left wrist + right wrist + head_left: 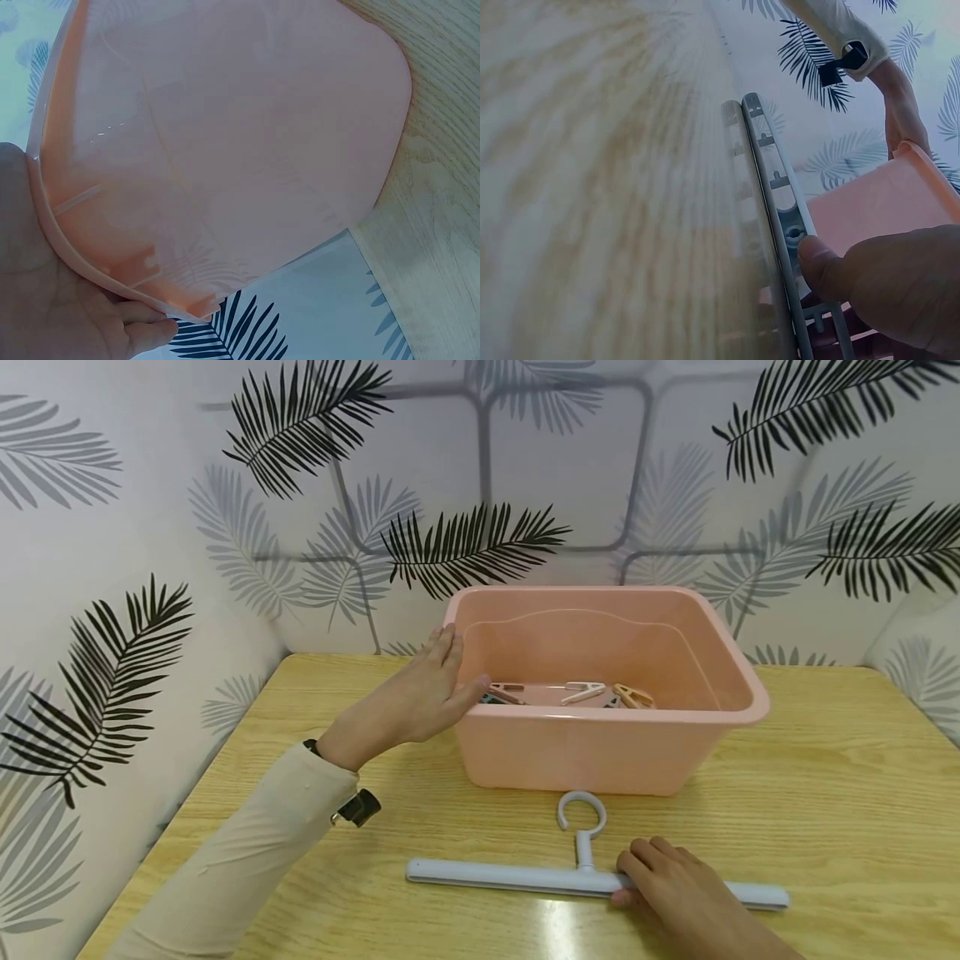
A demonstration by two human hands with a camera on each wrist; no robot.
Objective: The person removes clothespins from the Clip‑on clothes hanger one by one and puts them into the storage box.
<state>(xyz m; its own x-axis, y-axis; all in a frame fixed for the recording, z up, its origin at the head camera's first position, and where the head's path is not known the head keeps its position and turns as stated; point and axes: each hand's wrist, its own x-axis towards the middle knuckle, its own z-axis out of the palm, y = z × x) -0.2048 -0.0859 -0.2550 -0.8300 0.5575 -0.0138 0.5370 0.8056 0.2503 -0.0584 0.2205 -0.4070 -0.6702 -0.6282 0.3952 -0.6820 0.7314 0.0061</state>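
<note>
Fingers (651,853) of right hand (686,893) curl onto hanger (525,878), bar lying left-right before tub (600,752) | left hand (67,300) lies flat, fingers straight, against tub's left rim | right wrist: thumb (821,262) presses the bar's edge

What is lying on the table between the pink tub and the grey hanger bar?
In the head view, only the hanger's own hook lies between the pink tub and the grey hanger bar; otherwise the wooden table there is bare.
</note>
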